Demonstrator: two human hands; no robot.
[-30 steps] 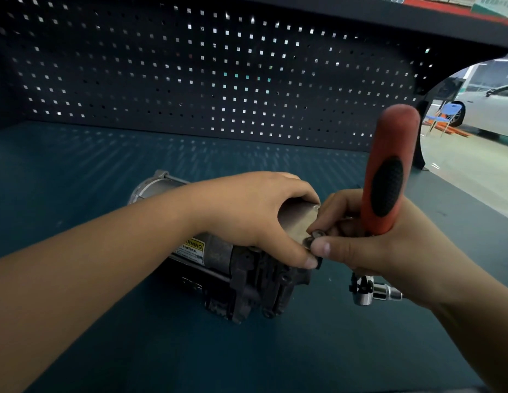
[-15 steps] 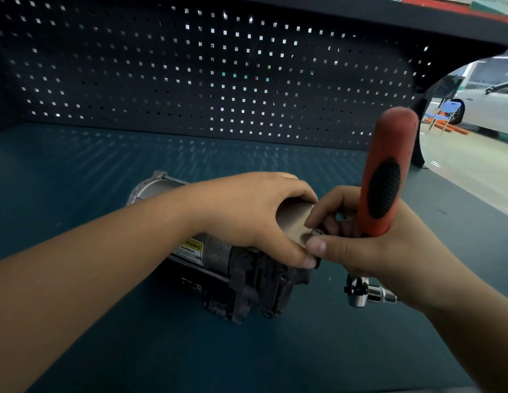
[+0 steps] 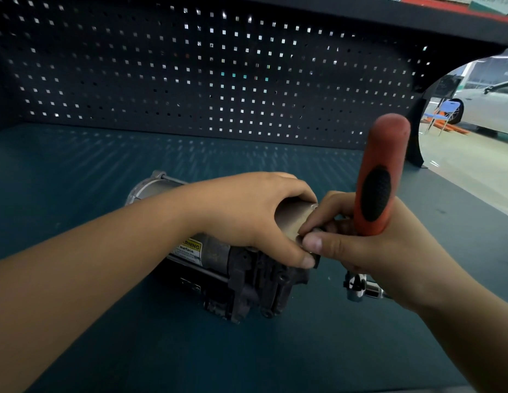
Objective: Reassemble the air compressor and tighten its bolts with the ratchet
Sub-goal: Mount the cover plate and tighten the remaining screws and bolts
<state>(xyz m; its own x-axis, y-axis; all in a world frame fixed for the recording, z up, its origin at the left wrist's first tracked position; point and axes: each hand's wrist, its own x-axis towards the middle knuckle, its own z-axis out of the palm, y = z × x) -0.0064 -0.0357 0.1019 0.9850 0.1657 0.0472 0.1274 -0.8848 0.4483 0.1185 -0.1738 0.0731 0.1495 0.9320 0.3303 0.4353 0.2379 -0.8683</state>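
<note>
The air compressor (image 3: 235, 276) lies on its side on the teal bench, with a silver motor end at the back left and a dark cast block at the front. My left hand (image 3: 247, 211) is clamped over its brass-coloured cylinder (image 3: 292, 219). My right hand (image 3: 369, 251) holds the ratchet (image 3: 381, 177), whose orange and black handle points up and whose chrome head (image 3: 357, 287) hangs below the palm. Its thumb and forefinger pinch a small dark bolt against the cylinder's end; the bolt is mostly hidden.
A dark pegboard (image 3: 218, 75) closes off the back of the bench (image 3: 77, 180). To the right the bench ends at an open workshop floor with a white car (image 3: 491, 106) and a blue chair (image 3: 445, 112).
My right thumb and forefinger have shifted slightly on the bolt at the cylinder's end, and the ratchet handle has tilted a little. My left hand and the compressor have stayed put.
</note>
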